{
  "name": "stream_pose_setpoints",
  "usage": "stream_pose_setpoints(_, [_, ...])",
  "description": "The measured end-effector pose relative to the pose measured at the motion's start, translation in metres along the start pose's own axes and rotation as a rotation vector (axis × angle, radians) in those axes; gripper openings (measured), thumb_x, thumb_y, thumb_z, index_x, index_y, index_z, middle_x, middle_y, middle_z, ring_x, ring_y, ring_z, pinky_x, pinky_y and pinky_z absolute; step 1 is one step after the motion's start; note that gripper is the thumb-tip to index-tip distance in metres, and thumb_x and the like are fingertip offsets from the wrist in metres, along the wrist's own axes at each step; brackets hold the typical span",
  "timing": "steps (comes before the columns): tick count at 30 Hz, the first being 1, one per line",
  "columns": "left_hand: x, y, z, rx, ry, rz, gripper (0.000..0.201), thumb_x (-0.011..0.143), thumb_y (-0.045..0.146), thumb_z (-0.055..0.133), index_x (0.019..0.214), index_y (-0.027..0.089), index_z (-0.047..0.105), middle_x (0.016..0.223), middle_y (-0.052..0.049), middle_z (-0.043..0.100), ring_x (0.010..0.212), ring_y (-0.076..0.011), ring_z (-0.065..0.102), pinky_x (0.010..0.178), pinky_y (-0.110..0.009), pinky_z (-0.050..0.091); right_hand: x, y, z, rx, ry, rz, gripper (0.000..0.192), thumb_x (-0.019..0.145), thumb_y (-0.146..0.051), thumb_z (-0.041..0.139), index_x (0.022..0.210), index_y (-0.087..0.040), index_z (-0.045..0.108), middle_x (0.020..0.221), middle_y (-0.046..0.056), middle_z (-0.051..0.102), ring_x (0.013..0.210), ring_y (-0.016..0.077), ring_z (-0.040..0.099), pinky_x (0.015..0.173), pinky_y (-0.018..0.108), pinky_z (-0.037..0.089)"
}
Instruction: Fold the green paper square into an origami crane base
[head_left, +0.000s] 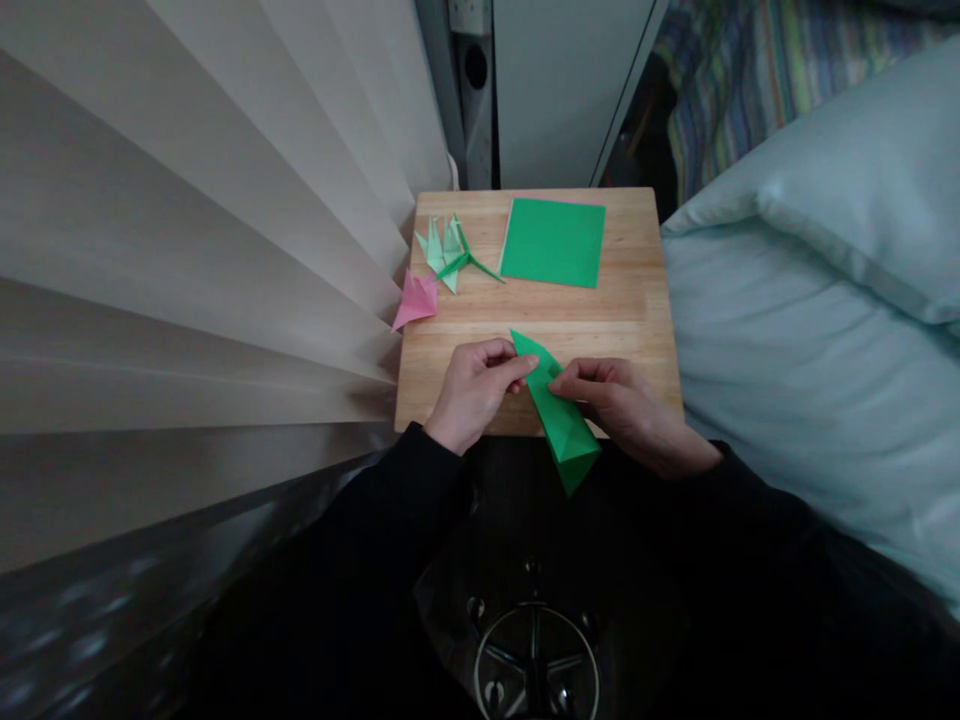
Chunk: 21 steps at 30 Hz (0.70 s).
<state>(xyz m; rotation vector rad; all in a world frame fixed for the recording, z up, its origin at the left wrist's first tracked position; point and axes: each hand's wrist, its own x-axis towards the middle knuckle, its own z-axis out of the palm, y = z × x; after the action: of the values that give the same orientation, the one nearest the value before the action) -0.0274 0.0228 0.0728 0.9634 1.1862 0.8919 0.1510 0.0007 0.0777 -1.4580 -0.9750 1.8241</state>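
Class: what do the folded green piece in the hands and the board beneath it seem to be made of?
Folded green piece: apparently thin matte paper; it keeps sharp creases and flat facets. Board: looks like pale wood with a smooth, perhaps lightly sealed finish; grain lines and joined strips show.

A home bedroom: pale blue pillow (862,190), striped bedding (750,70), window blinds (202,230), small wooden table (637,310).

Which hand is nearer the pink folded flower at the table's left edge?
Left. The left hand sits just below and right of the pink flower, pinching the folded green paper. The right hand is farther right, beyond that paper.
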Motion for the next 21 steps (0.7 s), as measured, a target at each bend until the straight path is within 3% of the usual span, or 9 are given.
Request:
stream_pose_setpoints(9, [-0.002,-0.003,0.004,-0.047,0.049,-0.041,0.03,0.078,0.031,0.078,0.059,0.018,0.059,0.057,0.003,0.053,0.055,-0.0082,0.048,0.055,-0.025,0.034,-0.001,-0.002,0.002,0.011,0.043,-0.021,0.023,0.067,-0.038,0.078,0.067,-0.019,0.067,0.064,-0.002,0.057,0.058,0.0107,0.04,0.055,0.029,0.025])
stream_pose_setpoints(16, [-0.007,-0.007,0.012,0.002,0.021,-0.084,0.012,0.07,0.024,0.08,0.075,0.016,0.074,0.069,0.0,0.066,0.058,-0.0093,0.049,0.055,-0.026,0.034,0.001,0.0,0.002,-0.047,0.073,-0.094,0.02,0.068,-0.037,0.075,0.066,-0.019,0.066,0.065,-0.001,0.058,0.062,0.0124,0.043,0.06,0.031,0.03])
stream_pose_setpoints(21, [-0.006,-0.006,0.011,-0.061,0.071,-0.03,0.015,0.073,0.026,0.078,0.065,0.016,0.069,0.059,0.002,0.059,0.054,-0.0077,0.045,0.054,-0.025,0.032,0.002,0.001,0.001,-0.073,0.039,-0.111,0.024,0.071,-0.039,0.076,0.067,-0.019,0.065,0.064,-0.002,0.056,0.063,0.0127,0.043,0.061,0.031,0.03])
